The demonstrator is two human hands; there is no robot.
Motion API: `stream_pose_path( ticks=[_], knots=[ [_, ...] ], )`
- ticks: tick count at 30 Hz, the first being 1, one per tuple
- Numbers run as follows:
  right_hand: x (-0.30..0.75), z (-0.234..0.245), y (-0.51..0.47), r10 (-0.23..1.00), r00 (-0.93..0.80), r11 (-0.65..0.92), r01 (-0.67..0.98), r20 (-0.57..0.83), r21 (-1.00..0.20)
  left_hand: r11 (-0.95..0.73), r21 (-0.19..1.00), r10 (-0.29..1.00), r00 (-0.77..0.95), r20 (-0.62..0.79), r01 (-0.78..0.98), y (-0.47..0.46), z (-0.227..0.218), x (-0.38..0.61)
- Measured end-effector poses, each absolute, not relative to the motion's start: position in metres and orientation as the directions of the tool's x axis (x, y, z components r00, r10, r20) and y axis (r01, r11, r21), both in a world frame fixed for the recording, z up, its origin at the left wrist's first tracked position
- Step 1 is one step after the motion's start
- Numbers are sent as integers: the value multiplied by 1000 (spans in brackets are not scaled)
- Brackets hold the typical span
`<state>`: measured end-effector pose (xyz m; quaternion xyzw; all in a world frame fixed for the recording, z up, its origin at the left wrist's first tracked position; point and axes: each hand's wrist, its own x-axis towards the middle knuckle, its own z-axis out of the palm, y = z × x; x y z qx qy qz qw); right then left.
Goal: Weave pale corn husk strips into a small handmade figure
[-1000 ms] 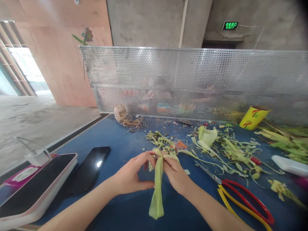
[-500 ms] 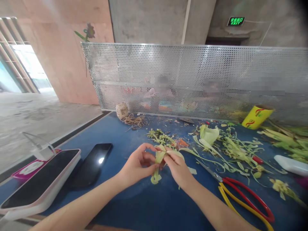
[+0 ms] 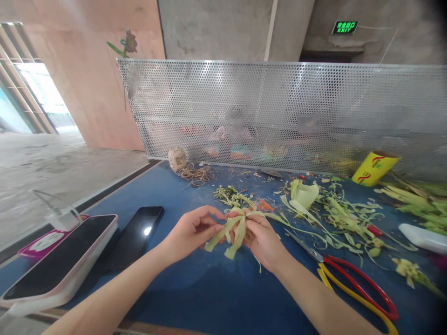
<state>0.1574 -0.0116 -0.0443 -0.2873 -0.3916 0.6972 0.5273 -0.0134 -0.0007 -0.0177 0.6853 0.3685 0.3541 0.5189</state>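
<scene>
Pale green strips of what looks like corn husk [image 3: 238, 236] fan out between my hands above the blue table. The gathered top of the strips is pinched in my right hand [image 3: 262, 237], whose fingers partly hide it. My left hand [image 3: 193, 232] is closed at the fingertips on one strip that points to the left. Scissors [image 3: 316, 255] with one red and one yellow handle lie on the table to the right of my right hand. Just beyond both hands is a small heap of knotted green husk pieces [image 3: 233, 197].
A black phone [image 3: 138, 237] and a pink-edged device [image 3: 63, 256] lie on the left. Twine [image 3: 197, 174] sits at the back. Husk scraps [image 3: 344, 214], a yellow roll [image 3: 375, 168] and a white object [image 3: 423, 238] are on the right. A perforated metal screen [image 3: 216, 93] stands behind.
My left hand has shifted slightly left, drawing a strip outward. The strips that hung bunched together are now spread apart below my right hand, which has barely moved.
</scene>
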Motion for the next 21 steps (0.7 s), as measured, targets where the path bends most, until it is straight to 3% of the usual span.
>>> stream_pose_path(
  ticks=[4, 6, 8, 9, 12, 18, 21],
  knots=[
    [157, -43, -14, 931, -362, -163, -513, 40, -843, 59, 983, 834, 550, 48, -175, 8, -17, -21],
    [156, -43, -16, 906, -413, -142, -511, 96, -848, 228, 908, 797, 603, 34, -352, 11, -21, -20],
    [154, -43, -18, 890, -425, -84, -508, 166, -857, 356, 834, 765, 644, 0, -422, 10, -28, -14],
    [154, -43, -19, 888, -416, -46, -507, 197, -861, 350, 812, 782, 623, 22, -468, 8, -32, -9],
    [154, -44, -19, 908, -350, 48, -456, 229, -889, 339, 854, 739, 674, 19, -395, 1, -43, 5],
    [158, -43, -18, 933, -289, 189, -116, 215, -975, 32, 910, 837, 508, 202, -414, 0, -54, 15],
    [155, -46, -19, 916, -331, 216, -69, 227, -974, -130, 916, 862, 412, 294, -380, -1, -53, 14]
  ],
)
